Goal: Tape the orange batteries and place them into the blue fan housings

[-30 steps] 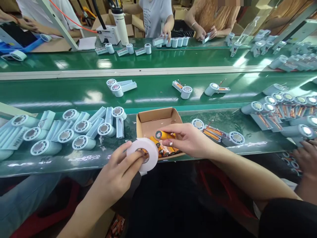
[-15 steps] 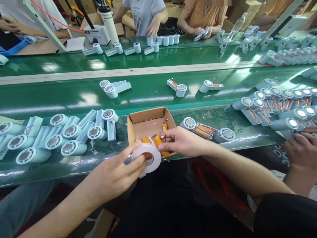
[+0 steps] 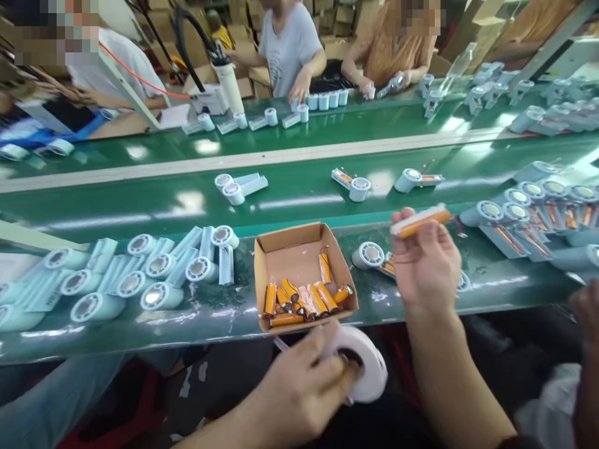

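Observation:
My left hand (image 3: 299, 390) is closed on a white tape roll (image 3: 362, 368), held below the near edge of the green bench. My right hand (image 3: 425, 262) is raised over the bench to the right of a small cardboard box (image 3: 299, 249) and pinches an orange battery cell with a white strip on it (image 3: 421, 221). Several more orange cells (image 3: 299, 299) lie in the front of the box. Pale blue fan housings (image 3: 372, 254) lie just under my right hand.
Many pale blue fan housings (image 3: 140, 274) are heaped on the bench at left and more housings (image 3: 533, 212) at right. A few fan parts (image 3: 238, 187) ride the green conveyor (image 3: 290, 199) behind. Other people work at the far side, and another person's hand (image 3: 584, 308) shows at the right edge.
My right hand lifted a cell out of the box and carried it up and to the right. My left hand dropped lower with the tape roll, away from the box.

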Tool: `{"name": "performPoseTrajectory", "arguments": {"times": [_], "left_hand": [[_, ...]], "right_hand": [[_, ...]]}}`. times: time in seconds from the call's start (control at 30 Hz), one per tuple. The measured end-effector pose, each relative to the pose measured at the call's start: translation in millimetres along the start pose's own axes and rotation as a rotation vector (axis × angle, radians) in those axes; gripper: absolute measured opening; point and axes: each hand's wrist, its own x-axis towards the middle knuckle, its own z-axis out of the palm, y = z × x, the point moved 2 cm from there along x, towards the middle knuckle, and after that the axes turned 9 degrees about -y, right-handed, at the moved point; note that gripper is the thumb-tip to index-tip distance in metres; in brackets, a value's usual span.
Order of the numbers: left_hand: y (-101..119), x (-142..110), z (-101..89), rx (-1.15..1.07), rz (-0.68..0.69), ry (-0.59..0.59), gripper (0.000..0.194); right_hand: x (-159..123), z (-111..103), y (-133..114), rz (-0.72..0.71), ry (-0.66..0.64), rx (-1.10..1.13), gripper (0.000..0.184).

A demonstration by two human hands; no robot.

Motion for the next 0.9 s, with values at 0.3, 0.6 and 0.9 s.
{"name": "performPoseTrajectory", "arguments": {"times": [0.3, 0.6, 0.9], "left_hand": [[-247, 80, -47.1, 0.025, -0.777, -0.385, 0.038], [-347, 115, -9.8, 0.220, -0.976, -0.552, 0.038], [-310, 161, 29.2, 0.119, -0.649, -0.746, 0.015]], "right_hand": [[-42, -56, -3, 0.207, -0.091, -0.168, 0.054], [-27, -90, -36, 0.131, -0.046, -0.386, 0.044], [91, 20, 5, 0.114, -0.577, -0.501, 0.044]]}}
